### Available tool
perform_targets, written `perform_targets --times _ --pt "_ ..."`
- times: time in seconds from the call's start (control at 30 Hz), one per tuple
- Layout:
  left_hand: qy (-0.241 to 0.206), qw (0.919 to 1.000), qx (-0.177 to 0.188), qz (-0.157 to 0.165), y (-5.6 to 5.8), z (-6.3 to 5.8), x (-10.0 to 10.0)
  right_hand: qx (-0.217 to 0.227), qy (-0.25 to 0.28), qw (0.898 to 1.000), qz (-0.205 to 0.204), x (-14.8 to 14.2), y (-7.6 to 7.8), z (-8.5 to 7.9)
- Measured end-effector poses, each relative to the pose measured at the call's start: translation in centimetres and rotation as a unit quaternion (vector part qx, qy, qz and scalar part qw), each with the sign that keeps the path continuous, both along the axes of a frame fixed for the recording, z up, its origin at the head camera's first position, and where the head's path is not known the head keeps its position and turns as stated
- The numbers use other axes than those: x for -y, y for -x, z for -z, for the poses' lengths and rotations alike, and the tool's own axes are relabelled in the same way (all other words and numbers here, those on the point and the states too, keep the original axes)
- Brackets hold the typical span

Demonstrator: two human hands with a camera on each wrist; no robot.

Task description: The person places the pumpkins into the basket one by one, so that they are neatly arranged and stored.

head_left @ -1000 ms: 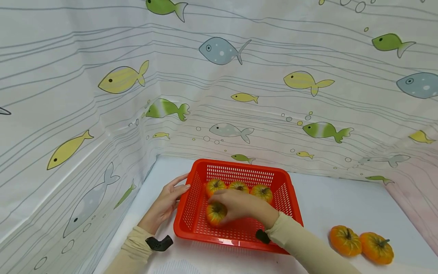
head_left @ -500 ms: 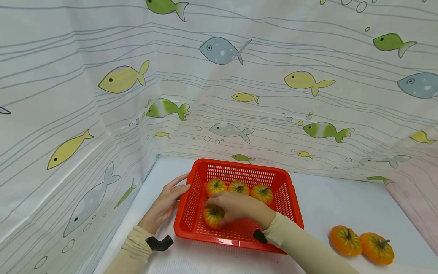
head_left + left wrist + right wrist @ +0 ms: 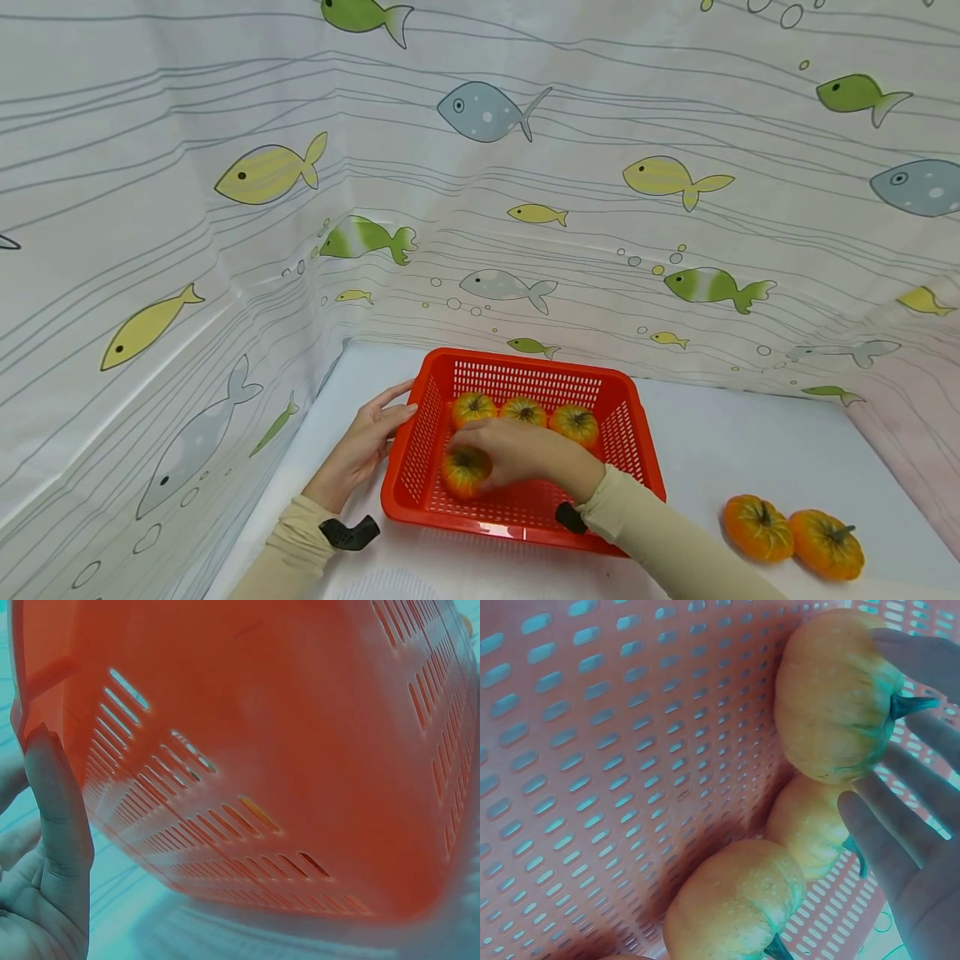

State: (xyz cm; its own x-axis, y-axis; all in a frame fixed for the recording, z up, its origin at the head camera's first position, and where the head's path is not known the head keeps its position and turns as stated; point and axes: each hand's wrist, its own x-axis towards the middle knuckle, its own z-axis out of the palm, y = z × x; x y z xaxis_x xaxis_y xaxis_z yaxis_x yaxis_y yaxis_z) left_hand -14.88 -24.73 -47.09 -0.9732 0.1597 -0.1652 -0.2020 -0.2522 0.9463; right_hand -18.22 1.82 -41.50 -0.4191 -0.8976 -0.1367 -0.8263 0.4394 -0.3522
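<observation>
My left hand [image 3: 365, 437] at lower left, fingers extended against a red perforated basket [image 3: 487, 527], one mini pumpkin [image 3: 463, 477] inside, gripped by my curled right hand [image 3: 517, 450], three pumpkins [image 3: 573, 426] behind, two loose pumpkins [image 3: 759, 529] at lower right.

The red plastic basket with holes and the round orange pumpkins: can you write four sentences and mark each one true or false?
1. The left hand touches the red plastic basket. True.
2. The right hand is outside the basket. False: it is inside, on a round orange pumpkin with a greenish top.
3. Three other pumpkins sit farther back in the basket. True.
4. Only one pumpkin lies outside the basket. False: two ribbed orange pumpkins lie on the white table.
</observation>
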Motion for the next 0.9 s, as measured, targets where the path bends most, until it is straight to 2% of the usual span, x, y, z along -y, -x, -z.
perform_targets --times 0.27,0.43,0.67,0.9 --pt "0.003 1.0000 -0.003 0.006 0.1 0.1 0.1 -0.023 0.002 1.000 0.014 -0.5 -0.1 -0.9" --pt "0.003 1.0000 -0.001 0.004 0.1 0.1 0.0 -0.021 0.006 0.999 0.033 -1.1 -0.1 -1.9" --pt "0.005 0.9999 -0.013 0.008 0.1 0.2 0.1 0.002 0.026 0.998 0.060 -2.5 0.2 -3.1" --pt "0.005 0.9999 -0.009 0.006 0.1 0.1 0.0 0.017 0.026 0.994 0.100 -3.9 0.2 -4.2"
